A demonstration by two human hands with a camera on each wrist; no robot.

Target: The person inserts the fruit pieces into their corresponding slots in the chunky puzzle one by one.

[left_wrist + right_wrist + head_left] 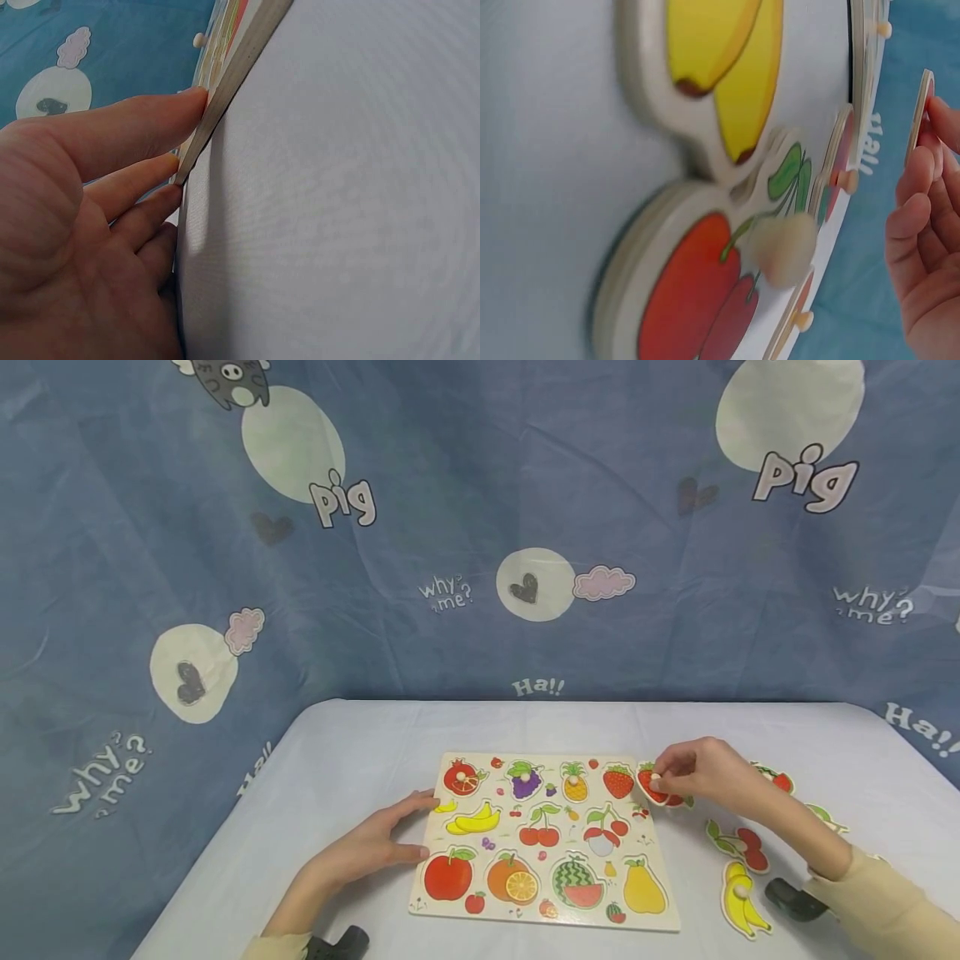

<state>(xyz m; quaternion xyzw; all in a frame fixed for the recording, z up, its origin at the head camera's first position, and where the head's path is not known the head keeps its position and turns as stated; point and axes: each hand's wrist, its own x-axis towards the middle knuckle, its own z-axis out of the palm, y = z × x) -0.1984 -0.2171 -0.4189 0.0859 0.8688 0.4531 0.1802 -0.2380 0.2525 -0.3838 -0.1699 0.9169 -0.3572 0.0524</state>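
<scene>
My right hand [708, 772] pinches a strawberry puzzle piece [651, 783] just off the board's right edge, beside the strawberry picture. In the right wrist view that piece [918, 124] is seen edge-on, raised above the table. The fruit puzzle board [510, 833] lies flat on the table. Along its left edge rests my left hand [367, 843], thumb and fingertips touching the side, fingers fairly straight. Knobs show on the grapes [525, 779] and pineapple [574, 782] pieces in the board. Another red piece [678, 801] lies partly hidden below the held strawberry.
Right of the board lie a cherry piece [750, 849], a banana piece [741, 906] and a watermelon piece [782, 782]. Another piece [825, 816] is mostly hidden by the right forearm. A blue printed cloth [450, 652] hangs behind the white table [360, 735].
</scene>
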